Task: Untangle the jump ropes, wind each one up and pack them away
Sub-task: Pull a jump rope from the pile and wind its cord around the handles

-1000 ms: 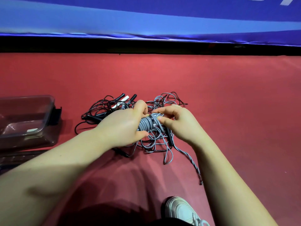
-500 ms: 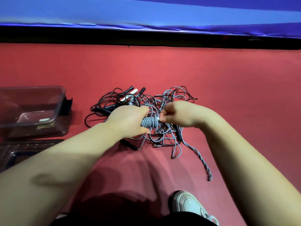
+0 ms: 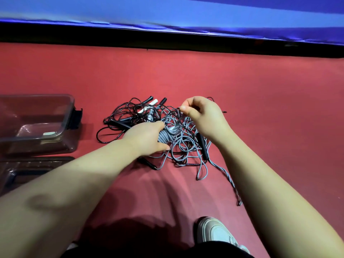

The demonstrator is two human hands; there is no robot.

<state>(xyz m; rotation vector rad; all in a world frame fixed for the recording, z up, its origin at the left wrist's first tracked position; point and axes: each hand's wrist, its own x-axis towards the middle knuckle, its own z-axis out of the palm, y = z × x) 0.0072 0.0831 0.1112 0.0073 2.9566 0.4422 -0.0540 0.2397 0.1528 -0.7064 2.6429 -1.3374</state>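
Fingers (image 3: 157, 125) of the left hand (image 3: 145, 138) were curled round a tightly wound gray bundle (image 3: 164, 137) of jump rope, with the thumb under it and the other digits over the top. The right hand (image 3: 206, 118) was held a little beyond the bundle and to its right, thumb and forefinger pinching a gray strand (image 3: 179, 118) that ran down to the bundle. Beneath both hands the tangle lay on the red floor (image 3: 260, 108). Its loose gray loops (image 3: 188, 149) spread toward the person, and a twisted tail (image 3: 229, 179) trailed off to the near right. Black ropes (image 3: 119, 116) with black handles and one white handle (image 3: 147, 108) were heaped on the left side. A clear plastic bin (image 3: 68, 113) stood on the floor to the left, apart from the ropes. A pale shoe (image 3: 214, 231) showed near the bottom edge.
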